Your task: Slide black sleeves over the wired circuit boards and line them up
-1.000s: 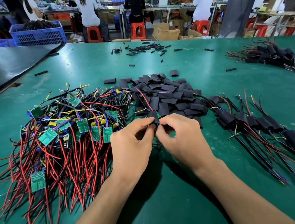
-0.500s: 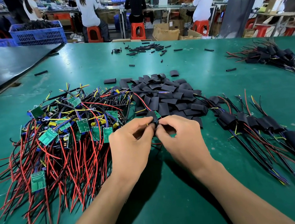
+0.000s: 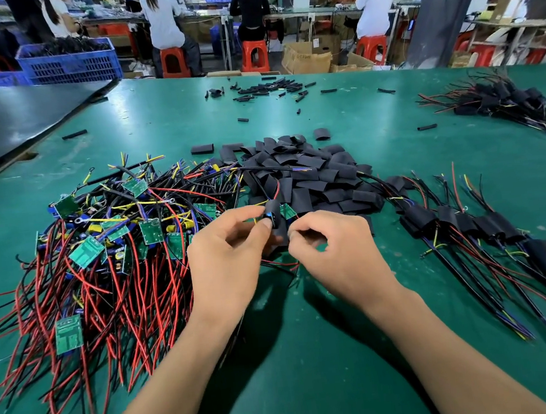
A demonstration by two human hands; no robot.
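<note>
Green table (image 3: pixel 317 372), mid-frame: left hand (image 3: pixel 227 263) pinching sleeve (image 3: pixel 274 211), part over board (image 3: pixel 287 211); right hand (image 3: pixel 338 254) pinching sleeve's lower end. Sleeve pile (image 3: pixel 302 176) above, bare boards (image 3: pixel 99 247) left, sleeved row (image 3: pixel 471 225) right.

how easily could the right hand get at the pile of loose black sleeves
Likely yes, easily: the pile of sleeves lies just beyond the right hand, nothing between, but it first must release the sleeve it pinches.

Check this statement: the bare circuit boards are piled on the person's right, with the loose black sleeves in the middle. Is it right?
No. The head view shows the bare circuit boards piled on the person's left; the loose black sleeves are in the middle.
</note>
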